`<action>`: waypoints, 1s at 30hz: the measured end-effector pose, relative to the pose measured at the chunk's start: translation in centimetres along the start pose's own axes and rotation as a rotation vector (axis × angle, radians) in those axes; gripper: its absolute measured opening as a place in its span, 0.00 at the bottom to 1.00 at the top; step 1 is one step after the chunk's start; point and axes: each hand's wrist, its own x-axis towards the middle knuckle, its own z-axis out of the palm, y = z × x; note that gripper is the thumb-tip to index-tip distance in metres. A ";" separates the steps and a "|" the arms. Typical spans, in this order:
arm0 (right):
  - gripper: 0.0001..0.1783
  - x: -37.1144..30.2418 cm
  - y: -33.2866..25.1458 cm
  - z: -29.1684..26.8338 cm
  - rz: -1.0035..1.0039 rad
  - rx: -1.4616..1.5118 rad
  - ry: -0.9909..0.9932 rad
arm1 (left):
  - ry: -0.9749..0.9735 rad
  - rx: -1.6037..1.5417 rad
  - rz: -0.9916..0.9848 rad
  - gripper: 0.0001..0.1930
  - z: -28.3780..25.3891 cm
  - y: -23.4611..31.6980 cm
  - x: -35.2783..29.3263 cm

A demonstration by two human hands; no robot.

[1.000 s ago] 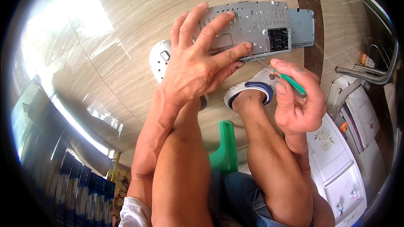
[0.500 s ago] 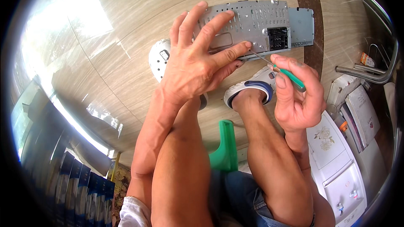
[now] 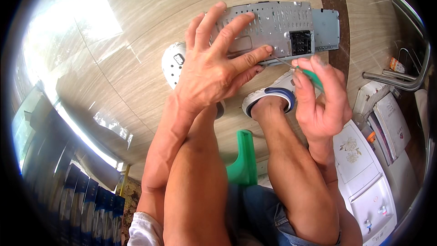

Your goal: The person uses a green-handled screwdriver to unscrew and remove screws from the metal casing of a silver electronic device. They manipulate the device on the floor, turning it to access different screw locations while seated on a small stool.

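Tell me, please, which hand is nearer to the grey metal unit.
Left. The left hand lies on the grey metal unit; the right hand is beside its near edge, holding a green-handled screwdriver.

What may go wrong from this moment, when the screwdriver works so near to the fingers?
If the screwdriver in the right hand slips, its tip might jab the left hand, because a fingertip lies right beside it.
A slip could also scratch the grey metal box, or perhaps strike the black socket nearby.
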 end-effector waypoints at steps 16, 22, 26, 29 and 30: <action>0.25 0.9 -1.4 -0.3 -0.056 -0.080 -0.171 | 0.017 -0.003 -0.010 0.21 0.0 0.0 0.1; 0.30 1.3 -0.4 0.9 -0.058 -0.011 -0.094 | 0.003 -0.023 -0.011 0.21 0.0 0.0 0.2; 0.30 0.9 -1.2 0.7 0.034 0.116 -0.123 | -0.001 -0.028 -0.026 0.19 -0.2 -0.1 0.1; 0.30 1.4 -1.5 -0.5 0.044 -0.020 -0.203 | 0.016 -0.036 -0.015 0.19 -0.1 0.0 0.2; 0.30 1.5 -1.4 -0.8 0.040 -0.070 -0.220 | 0.017 -0.038 -0.013 0.19 0.0 0.0 0.3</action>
